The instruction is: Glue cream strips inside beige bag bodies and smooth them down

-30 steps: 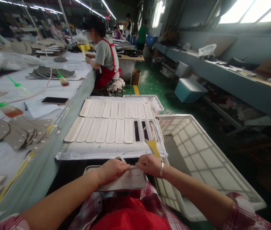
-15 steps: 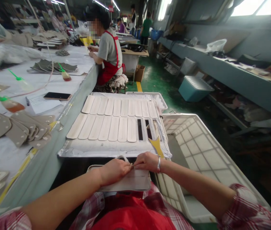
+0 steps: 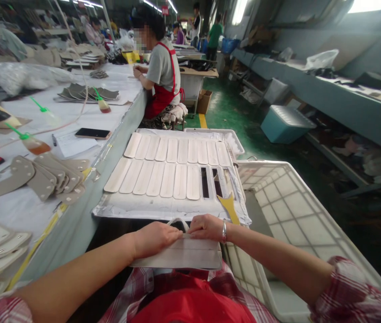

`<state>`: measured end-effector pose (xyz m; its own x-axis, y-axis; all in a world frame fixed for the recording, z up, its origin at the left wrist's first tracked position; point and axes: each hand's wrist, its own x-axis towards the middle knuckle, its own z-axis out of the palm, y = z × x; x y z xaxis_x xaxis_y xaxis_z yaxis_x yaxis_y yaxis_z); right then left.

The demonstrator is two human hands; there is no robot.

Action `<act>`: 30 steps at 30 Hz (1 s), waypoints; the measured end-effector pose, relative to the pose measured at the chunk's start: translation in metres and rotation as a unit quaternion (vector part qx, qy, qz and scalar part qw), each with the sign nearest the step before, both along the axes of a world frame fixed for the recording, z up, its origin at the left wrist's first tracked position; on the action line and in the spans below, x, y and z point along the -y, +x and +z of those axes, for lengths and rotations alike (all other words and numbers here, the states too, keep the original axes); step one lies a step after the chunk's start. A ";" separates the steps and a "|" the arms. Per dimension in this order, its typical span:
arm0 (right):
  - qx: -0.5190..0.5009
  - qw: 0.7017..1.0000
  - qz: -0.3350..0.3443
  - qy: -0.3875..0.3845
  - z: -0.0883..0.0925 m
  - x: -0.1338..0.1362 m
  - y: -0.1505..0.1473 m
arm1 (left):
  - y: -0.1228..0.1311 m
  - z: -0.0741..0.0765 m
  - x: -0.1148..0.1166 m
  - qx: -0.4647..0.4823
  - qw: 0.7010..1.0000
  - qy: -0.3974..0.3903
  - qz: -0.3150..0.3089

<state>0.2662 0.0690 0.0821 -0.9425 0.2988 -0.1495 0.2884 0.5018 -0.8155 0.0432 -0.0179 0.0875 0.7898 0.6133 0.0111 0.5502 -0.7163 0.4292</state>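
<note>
An off-white bag-like piece lies across my lap, with a thin loop handle rising from its far edge. My left hand grips that edge from the left, its fingers pressed together over it. From the right, my right hand is closed on the same edge, its fingertips almost meeting the left ones. The exact spot under the fingertips is hidden. Just beyond my hands, a white-covered board carries two rows of pale strips. A yellow forked piece rests at its near right corner.
At my right stands a deep white plastic crate. The long table on my left holds grey punched pieces, a phone and glue bottles. A co-worker in a red apron sits ahead.
The view has shifted, so the surroundings sit further right. My left hand now lies flatter along the edge, and a small glint between my fingertips no longer shows.
</note>
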 end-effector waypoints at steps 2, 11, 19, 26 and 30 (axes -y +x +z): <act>0.000 1.000 0.003 -0.011 0.000 0.000 -0.007 | 0.000 0.000 0.001 0.000 1.000 -0.004 0.004; 0.061 0.988 -0.012 -0.141 -0.004 0.002 -0.028 | -0.014 -0.001 0.003 -0.016 1.000 0.003 -0.011; 0.096 0.982 -0.024 -0.162 -0.010 0.004 -0.052 | -0.041 0.005 0.012 -0.021 1.000 0.007 -0.003; 0.097 0.979 -0.030 -0.180 -0.019 0.006 -0.077 | -0.065 0.008 0.018 -0.021 1.000 -0.004 0.016; 0.113 0.976 -0.029 -0.186 -0.014 0.009 -0.095 | -0.079 0.007 0.023 -0.052 0.998 -0.014 0.029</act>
<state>0.1713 0.0599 0.0678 -0.8559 0.2359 -0.4601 0.5013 0.1607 -0.8502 -0.0360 -0.0406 0.0949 0.7488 0.6571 -0.0864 0.6329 -0.6703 0.3875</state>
